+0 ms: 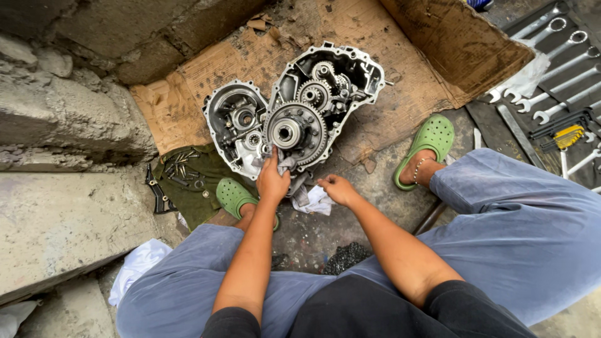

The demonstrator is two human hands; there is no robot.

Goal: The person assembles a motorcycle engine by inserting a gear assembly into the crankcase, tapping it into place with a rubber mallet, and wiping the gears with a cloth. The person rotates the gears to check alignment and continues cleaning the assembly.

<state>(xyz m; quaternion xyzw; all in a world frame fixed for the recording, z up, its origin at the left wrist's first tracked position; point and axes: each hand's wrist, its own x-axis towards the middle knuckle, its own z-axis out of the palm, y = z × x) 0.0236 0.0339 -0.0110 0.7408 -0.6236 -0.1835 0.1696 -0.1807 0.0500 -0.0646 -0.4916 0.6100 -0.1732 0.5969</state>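
The left hand [272, 181] grips a soft rag [287, 164] against the big gear [294, 133]; just below it, the right hand [338, 189] squeezes another rag [314, 201]. The gear looks heavy, hard, greasy; hold its rim

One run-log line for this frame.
left hand: pressing grey rag against large toothed gear | right hand: on white cloth | open metal gearbox casing: on brown cardboard
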